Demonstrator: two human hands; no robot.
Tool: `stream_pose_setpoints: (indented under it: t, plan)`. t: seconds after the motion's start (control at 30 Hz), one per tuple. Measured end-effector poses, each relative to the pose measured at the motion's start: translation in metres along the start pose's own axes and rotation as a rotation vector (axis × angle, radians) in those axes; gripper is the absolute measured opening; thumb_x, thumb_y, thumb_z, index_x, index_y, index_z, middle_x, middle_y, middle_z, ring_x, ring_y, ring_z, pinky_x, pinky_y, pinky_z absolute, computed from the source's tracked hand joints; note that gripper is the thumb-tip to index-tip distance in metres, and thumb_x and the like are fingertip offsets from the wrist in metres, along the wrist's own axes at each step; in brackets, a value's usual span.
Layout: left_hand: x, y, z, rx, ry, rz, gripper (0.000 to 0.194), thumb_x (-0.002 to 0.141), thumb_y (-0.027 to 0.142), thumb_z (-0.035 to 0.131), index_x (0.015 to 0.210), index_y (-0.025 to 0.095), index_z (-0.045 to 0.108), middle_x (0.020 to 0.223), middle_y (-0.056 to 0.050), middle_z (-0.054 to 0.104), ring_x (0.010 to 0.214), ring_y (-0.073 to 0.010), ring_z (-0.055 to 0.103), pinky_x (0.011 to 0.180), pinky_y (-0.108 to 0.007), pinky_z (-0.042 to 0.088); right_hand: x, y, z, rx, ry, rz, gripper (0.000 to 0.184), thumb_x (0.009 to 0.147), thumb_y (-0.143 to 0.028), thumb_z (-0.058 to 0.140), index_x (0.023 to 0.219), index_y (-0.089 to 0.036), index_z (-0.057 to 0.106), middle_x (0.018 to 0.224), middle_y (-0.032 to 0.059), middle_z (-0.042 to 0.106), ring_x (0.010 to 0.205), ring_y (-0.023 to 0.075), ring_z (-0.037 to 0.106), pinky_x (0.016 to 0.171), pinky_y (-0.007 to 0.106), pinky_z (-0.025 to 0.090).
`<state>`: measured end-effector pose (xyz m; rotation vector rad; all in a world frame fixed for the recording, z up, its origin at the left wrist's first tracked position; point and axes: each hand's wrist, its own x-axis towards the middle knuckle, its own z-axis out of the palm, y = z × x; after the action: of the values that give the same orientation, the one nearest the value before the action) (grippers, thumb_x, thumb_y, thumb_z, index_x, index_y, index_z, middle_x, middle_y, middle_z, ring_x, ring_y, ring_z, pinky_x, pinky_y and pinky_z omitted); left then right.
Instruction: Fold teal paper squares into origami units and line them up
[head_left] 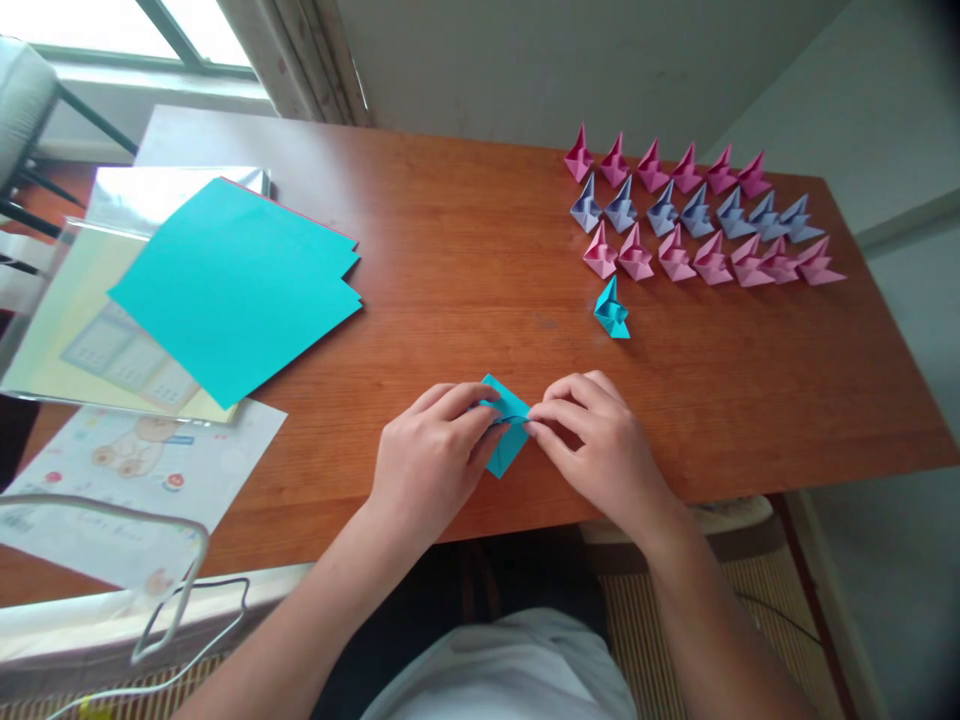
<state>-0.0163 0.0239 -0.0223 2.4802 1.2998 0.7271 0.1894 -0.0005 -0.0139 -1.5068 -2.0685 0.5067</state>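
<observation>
Turquoise in the head view: pinching folded paper (510, 452) narrowly with the left hand (431, 440), holding its right corner between fingertips of the right hand (596, 440), over the table (450, 270) near its front edge. Probably mid-fold; likely calls for steadying left-handed, then creasing firmly, edges aligned.

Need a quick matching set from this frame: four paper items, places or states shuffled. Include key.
1. lavender pieces
2. small turquoise paper
3. large turquoise sheets
4. finished turquoise piece

A. unfolded, on the left side
B. alone, just nearer than the rows
C. middle of three rows
D. pinched by left hand and right hand

Pairs: 1-C, 2-D, 3-A, 4-B
</observation>
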Motion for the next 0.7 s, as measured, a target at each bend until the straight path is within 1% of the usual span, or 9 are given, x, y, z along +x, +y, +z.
stream_pose_setpoints:
  t: [0.13, 0.23, 0.37, 0.53, 0.63, 0.7]
  plan:
    - [0.001, 0.001, 0.000, 0.019, -0.009, -0.006, 0.015, 0.098, 0.031, 0.063, 0.089, 0.022, 0.073, 0.109, -0.001, 0.078, 0.094, -0.0209, 0.072, 0.076, -0.032, 0.059, 0.003, -0.002, 0.005, 0.105, 0.001, -0.006, 0.010, 0.095, -0.014, 0.065, 0.093, -0.023, 0.070, 0.091, 0.0036, 0.068, 0.089, 0.0195, 0.060, 0.080, 0.035, 0.052]
    - [0.003, 0.002, 0.000, 0.003, -0.022, -0.013, 0.015, 0.098, 0.031, 0.063, 0.090, 0.022, 0.073, 0.110, -0.001, 0.078, 0.095, -0.0207, 0.072, 0.078, -0.032, 0.058, 0.004, 0.001, 0.008, 0.152, -0.016, 0.025, 0.010, 0.095, -0.014, 0.065, 0.093, -0.022, 0.070, 0.090, 0.0027, 0.070, 0.086, 0.0187, 0.062, 0.080, 0.035, 0.052]
    - [0.004, 0.001, -0.001, -0.053, -0.058, -0.037, 0.014, 0.097, 0.030, 0.064, 0.089, 0.022, 0.072, 0.113, -0.001, 0.077, 0.097, -0.0211, 0.071, 0.082, -0.034, 0.058, 0.004, 0.003, 0.007, 0.176, -0.029, 0.045, 0.010, 0.094, -0.013, 0.066, 0.093, -0.022, 0.070, 0.091, 0.0023, 0.071, 0.088, 0.0184, 0.062, 0.080, 0.033, 0.050]
    - [0.001, -0.001, -0.006, -0.112, -0.135, -0.067, 0.011, 0.096, 0.025, 0.063, 0.091, 0.021, 0.072, 0.117, -0.004, 0.076, 0.100, -0.0233, 0.069, 0.088, -0.039, 0.057, 0.007, 0.002, 0.004, 0.182, -0.075, 0.072, 0.010, 0.094, -0.014, 0.067, 0.088, -0.022, 0.069, 0.087, 0.0015, 0.070, 0.086, 0.0182, 0.062, 0.079, 0.033, 0.048]
    - [-0.004, -0.003, -0.012, -0.066, -0.140, -0.089, 0.011, 0.096, 0.024, 0.062, 0.092, 0.022, 0.072, 0.119, -0.004, 0.075, 0.102, -0.0262, 0.067, 0.089, -0.045, 0.055, 0.008, 0.001, 0.004, 0.177, -0.093, 0.081, 0.010, 0.094, -0.014, 0.066, 0.088, -0.022, 0.069, 0.088, 0.0017, 0.071, 0.086, 0.0188, 0.061, 0.080, 0.033, 0.047]
    - [-0.008, -0.007, -0.016, -0.042, -0.128, -0.107, 0.011, 0.096, 0.024, 0.062, 0.091, 0.022, 0.072, 0.119, -0.004, 0.074, 0.103, -0.0267, 0.066, 0.089, -0.046, 0.053, 0.008, 0.001, 0.003, 0.176, -0.099, 0.086, 0.011, 0.094, -0.014, 0.066, 0.088, -0.022, 0.069, 0.087, 0.0019, 0.071, 0.086, 0.0192, 0.061, 0.080, 0.033, 0.047]
